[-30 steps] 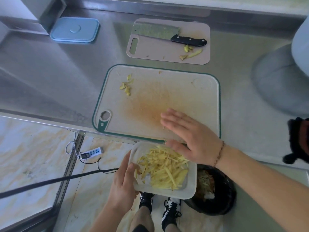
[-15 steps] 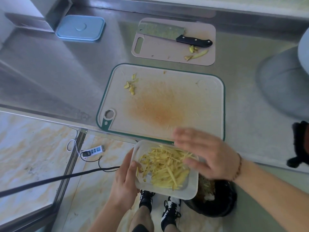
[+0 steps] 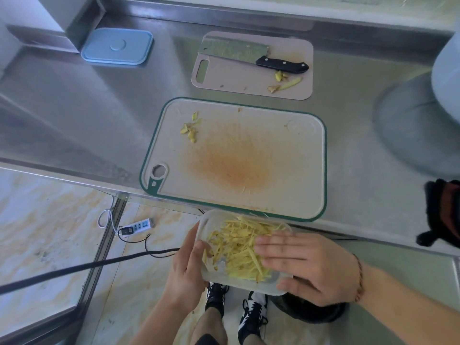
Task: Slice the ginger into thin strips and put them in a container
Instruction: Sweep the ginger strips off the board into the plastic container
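Ginger strips (image 3: 239, 247) inside container (image 3: 206, 225) rim

Ginger strips (image 3: 239, 250) yellow – lid (image 3: 117, 46) blue.

Right hand (image 3: 306, 267) hides container's (image 3: 214, 220) right side; black bin (image 3: 311, 312) mostly hidden beneath.

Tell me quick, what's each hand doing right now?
Left hand: closed grip on the container, holding it at the counter edge.
Right hand: open, fingers straight, flat over the ginger strips.
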`<state>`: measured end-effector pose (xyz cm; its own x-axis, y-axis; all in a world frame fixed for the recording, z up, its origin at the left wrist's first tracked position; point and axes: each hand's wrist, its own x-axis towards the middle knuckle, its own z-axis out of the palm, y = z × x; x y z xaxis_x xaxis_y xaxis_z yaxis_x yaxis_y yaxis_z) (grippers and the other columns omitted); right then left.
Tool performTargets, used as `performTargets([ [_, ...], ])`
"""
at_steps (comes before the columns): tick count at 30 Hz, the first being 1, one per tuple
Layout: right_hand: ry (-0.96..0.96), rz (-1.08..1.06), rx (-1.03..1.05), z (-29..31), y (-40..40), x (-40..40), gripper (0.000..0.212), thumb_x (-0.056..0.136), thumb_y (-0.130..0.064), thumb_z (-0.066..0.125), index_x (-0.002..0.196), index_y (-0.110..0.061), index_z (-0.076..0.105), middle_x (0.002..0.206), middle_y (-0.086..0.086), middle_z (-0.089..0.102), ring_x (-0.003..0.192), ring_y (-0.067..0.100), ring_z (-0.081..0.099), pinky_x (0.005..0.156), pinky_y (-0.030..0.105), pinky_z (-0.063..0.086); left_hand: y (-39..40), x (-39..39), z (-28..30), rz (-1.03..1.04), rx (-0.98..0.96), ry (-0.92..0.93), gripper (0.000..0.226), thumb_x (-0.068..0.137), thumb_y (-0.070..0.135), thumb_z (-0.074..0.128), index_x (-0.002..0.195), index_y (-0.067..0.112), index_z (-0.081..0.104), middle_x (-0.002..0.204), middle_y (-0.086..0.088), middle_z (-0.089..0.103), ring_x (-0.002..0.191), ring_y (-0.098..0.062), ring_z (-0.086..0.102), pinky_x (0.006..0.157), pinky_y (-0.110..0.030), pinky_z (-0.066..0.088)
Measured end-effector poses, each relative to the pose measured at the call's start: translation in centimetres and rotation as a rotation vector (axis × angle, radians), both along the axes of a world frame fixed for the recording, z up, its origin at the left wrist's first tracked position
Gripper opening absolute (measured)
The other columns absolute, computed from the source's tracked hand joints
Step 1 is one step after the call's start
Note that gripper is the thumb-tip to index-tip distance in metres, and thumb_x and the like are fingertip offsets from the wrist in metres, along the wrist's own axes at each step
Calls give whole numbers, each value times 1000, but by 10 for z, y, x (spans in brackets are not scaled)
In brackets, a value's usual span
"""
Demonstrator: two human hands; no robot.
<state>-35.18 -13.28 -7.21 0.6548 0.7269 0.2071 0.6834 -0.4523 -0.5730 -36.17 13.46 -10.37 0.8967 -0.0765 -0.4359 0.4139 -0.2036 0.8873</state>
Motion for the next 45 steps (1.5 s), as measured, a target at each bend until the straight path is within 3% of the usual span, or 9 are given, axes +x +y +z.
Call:
performTargets([
  [4, -62, -485, 200, -1, 1, -23, 26, 91, -18, 61, 108, -1, 70, 118, 6, 66, 116, 18, 60, 96, 36, 51, 5, -15, -14, 9, 32, 44, 65, 83, 84, 38, 138, 52, 51, 104, 4, 65, 70, -30, 65, 57, -48, 53],
  [8, 218, -862, 123, 29, 13, -58, 45, 92, -60, 46, 121, -28, 59, 79, -18, 58, 72, -4, 56, 65, 7, 44, 7, -42, -8, -13, 13, 27, 70, 88, 85, 35, 144, 46, 49, 131, -1, 63, 109, -67, 53, 94, -81, 39],
  [17, 278, -758, 72, 128, 19, -28, 67, 88, -21, 62, 147, -39, 35, 58, -14, 39, 44, 4, 36, 46, 12, 29, -40, -21, 104, 484, -132, -184, 67, 77, 73, 56, 132, 35, 48, 115, -3, 70, 104, -27, 68, 83, -46, 54],
  [20, 358, -936, 101, 134, 19, 23, 57, 89, -4, 58, 141, -27, 48, 56, -8, 42, 47, 9, 44, 54, 29, 53, -39, 18, 132, 358, -45, -177, 38, 94, 70, 41, 122, 44, 49, 112, 13, 63, 95, -12, 65, 72, -37, 59],
  [23, 377, -954, 122, 138, 58, 67, 57, 90, -2, 51, 142, -26, 47, 60, -2, 39, 48, 20, 47, 51, 44, 53, -18, 68, 138, 408, 125, -227, 39, 107, 41, 33, 129, 27, 62, 114, 14, 62, 115, -16, 60, 97, -35, 46],
  [26, 430, -882, 215, 134, 104, 105, 57, 90, 1, 47, 140, -27, 50, 57, -6, 37, 44, 33, 52, 41, 38, 51, 22, 115, 146, 533, 206, -236, 36, 109, 26, 37, 125, 15, 67, 110, 6, 63, 108, -18, 58, 89, -29, 38],
  [32, 505, -894, 223, 124, 185, 193, 34, 90, 0, 47, 112, -21, 62, 60, 0, 38, 41, 32, 58, 37, 39, 49, 115, 208, 132, 486, 252, -217, 27, 106, 27, 48, 115, 19, 73, 107, 3, 69, 105, -22, 63, 91, -35, 46],
  [42, 715, -946, 174, 94, 289, 322, 38, 94, -6, 51, 130, -20, 50, 62, 1, 46, 38, 21, 57, 38, 28, 45, 232, 354, 101, 228, 360, 10, 34, 106, 35, 45, 82, 40, 68, 82, 2, 70, 86, -35, 68, 83, -50, 57],
  [45, 751, -962, 72, 85, 288, 332, 21, 95, -26, 56, 115, -28, 54, 60, -1, 54, 45, 18, 61, 47, 32, 52, 247, 368, 105, 146, 471, 50, 30, 106, 38, 43, 97, 31, 71, 104, -7, 71, 103, -37, 65, 88, -40, 51],
])
